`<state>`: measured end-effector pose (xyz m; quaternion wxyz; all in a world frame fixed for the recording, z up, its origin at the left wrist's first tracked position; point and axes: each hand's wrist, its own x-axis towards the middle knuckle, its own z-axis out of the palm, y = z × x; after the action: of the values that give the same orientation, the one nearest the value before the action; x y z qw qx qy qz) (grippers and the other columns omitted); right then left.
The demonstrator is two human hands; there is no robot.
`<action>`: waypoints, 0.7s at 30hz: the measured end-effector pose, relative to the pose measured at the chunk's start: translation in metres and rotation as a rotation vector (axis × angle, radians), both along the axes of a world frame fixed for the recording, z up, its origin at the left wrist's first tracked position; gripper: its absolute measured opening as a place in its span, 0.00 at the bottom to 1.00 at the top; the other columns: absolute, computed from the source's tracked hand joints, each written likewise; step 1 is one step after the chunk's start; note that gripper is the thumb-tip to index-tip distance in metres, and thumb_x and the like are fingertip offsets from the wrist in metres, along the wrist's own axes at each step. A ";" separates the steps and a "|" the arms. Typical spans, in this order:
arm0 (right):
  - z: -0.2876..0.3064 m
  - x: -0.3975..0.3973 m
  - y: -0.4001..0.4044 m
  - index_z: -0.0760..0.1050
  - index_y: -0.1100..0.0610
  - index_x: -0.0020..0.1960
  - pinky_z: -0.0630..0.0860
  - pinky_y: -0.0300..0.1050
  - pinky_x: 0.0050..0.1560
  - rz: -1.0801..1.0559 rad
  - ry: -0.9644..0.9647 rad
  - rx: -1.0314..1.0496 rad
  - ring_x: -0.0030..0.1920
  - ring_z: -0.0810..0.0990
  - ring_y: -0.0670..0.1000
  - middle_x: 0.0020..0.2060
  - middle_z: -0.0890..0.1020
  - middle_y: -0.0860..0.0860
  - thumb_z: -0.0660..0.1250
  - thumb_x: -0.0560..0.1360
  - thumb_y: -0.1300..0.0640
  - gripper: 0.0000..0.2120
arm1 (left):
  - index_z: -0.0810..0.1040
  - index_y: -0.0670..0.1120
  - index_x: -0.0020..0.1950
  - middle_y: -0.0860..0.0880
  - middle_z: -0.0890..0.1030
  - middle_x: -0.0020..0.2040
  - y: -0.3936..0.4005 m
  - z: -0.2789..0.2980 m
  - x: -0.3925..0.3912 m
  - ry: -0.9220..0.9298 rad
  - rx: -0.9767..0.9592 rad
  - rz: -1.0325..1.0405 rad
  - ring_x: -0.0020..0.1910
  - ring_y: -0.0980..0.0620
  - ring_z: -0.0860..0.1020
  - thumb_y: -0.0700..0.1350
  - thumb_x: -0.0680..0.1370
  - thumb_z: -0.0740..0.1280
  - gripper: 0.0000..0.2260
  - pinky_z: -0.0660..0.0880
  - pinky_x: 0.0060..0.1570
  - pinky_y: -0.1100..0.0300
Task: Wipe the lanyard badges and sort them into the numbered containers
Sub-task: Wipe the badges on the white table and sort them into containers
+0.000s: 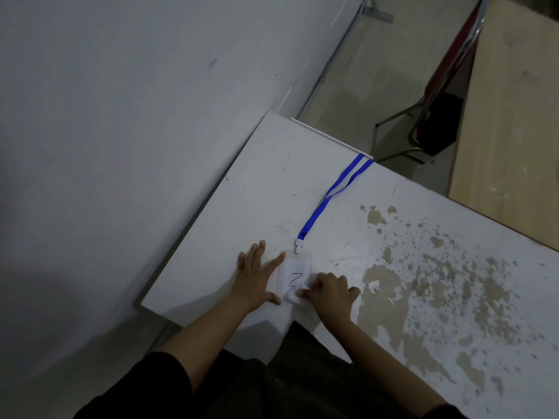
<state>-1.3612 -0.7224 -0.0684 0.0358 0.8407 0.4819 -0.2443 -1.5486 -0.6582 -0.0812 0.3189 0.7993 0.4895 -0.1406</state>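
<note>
Worn table point(423, 237): left hand point(257, 273) spread flat; right hand point(329, 293) pinches cloth point(292, 295), hiding badge point(295, 272) corner.

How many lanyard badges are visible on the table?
1. The badge lies near the table's front edge, between the left hand and right hand. None other shows.

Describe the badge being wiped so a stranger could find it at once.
On the white table with peeling paint, follow the blue lanyard down to its clip. There lies the clear badge holder, between the left hand and right hand, marked with a handwritten 2.
</note>
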 end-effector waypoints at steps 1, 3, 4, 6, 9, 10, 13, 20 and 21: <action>0.002 0.004 0.003 0.74 0.46 0.39 0.57 0.51 0.51 -0.028 -0.005 0.002 0.51 0.72 0.50 0.41 0.75 0.43 0.71 0.66 0.33 0.18 | 0.37 0.61 0.77 0.42 0.30 0.77 0.000 0.001 0.000 0.003 0.003 0.000 0.75 0.42 0.29 0.63 0.69 0.72 0.51 0.30 0.71 0.44; 0.005 0.002 0.007 0.75 0.47 0.40 0.57 0.50 0.50 -0.067 -0.008 0.006 0.50 0.72 0.50 0.41 0.76 0.44 0.72 0.66 0.34 0.17 | 0.37 0.61 0.77 0.42 0.31 0.77 0.000 0.000 0.000 0.010 0.003 -0.006 0.75 0.42 0.30 0.63 0.69 0.72 0.51 0.31 0.71 0.44; 0.004 -0.003 0.003 0.75 0.47 0.39 0.57 0.50 0.49 -0.058 0.000 0.014 0.50 0.72 0.50 0.41 0.76 0.43 0.72 0.67 0.34 0.17 | 0.37 0.61 0.77 0.42 0.31 0.77 0.000 0.000 0.000 0.013 0.001 -0.009 0.75 0.42 0.30 0.62 0.69 0.72 0.51 0.31 0.72 0.44; 0.000 -0.010 -0.014 0.71 0.47 0.37 0.55 0.48 0.47 0.000 0.024 0.045 0.47 0.71 0.48 0.39 0.74 0.42 0.71 0.67 0.35 0.18 | 0.37 0.61 0.77 0.42 0.30 0.77 0.001 -0.001 0.000 0.014 -0.001 -0.008 0.75 0.42 0.29 0.62 0.70 0.72 0.50 0.31 0.72 0.43; 0.003 0.004 -0.015 0.69 0.47 0.36 0.54 0.48 0.46 0.041 -0.028 0.051 0.46 0.70 0.49 0.38 0.72 0.42 0.70 0.67 0.34 0.19 | 0.37 0.61 0.77 0.42 0.30 0.77 0.001 -0.001 -0.001 0.018 -0.005 -0.016 0.75 0.42 0.29 0.62 0.71 0.71 0.49 0.32 0.72 0.43; 0.005 0.010 -0.008 0.69 0.47 0.37 0.54 0.48 0.47 0.019 -0.039 0.050 0.48 0.71 0.50 0.39 0.72 0.43 0.70 0.68 0.34 0.19 | 0.36 0.61 0.77 0.42 0.30 0.77 0.001 -0.001 -0.001 0.024 -0.001 -0.024 0.75 0.42 0.29 0.62 0.71 0.70 0.48 0.32 0.72 0.43; 0.007 0.009 0.003 0.70 0.47 0.38 0.54 0.49 0.48 -0.026 -0.015 0.035 0.50 0.71 0.50 0.40 0.73 0.43 0.71 0.68 0.35 0.18 | 0.35 0.61 0.77 0.41 0.29 0.76 0.001 -0.002 -0.001 0.043 0.005 -0.044 0.75 0.41 0.29 0.63 0.73 0.68 0.47 0.33 0.73 0.42; 0.001 0.004 -0.005 0.72 0.47 0.38 0.58 0.52 0.52 -0.021 -0.006 -0.008 0.49 0.71 0.49 0.40 0.74 0.43 0.71 0.66 0.34 0.18 | 0.38 0.61 0.77 0.42 0.31 0.77 0.003 -0.003 -0.001 0.014 0.004 -0.027 0.76 0.42 0.30 0.59 0.77 0.65 0.40 0.33 0.73 0.43; 0.002 0.000 0.001 0.73 0.47 0.40 0.59 0.52 0.53 -0.036 -0.003 -0.013 0.49 0.71 0.50 0.41 0.75 0.43 0.71 0.67 0.34 0.17 | 0.38 0.62 0.77 0.42 0.30 0.77 0.003 -0.003 -0.001 0.015 0.001 -0.030 0.75 0.42 0.30 0.58 0.77 0.65 0.40 0.33 0.73 0.43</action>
<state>-1.3610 -0.7215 -0.0664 0.0375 0.8493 0.4653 -0.2466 -1.5496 -0.6548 -0.0839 0.3127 0.8057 0.4799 -0.1511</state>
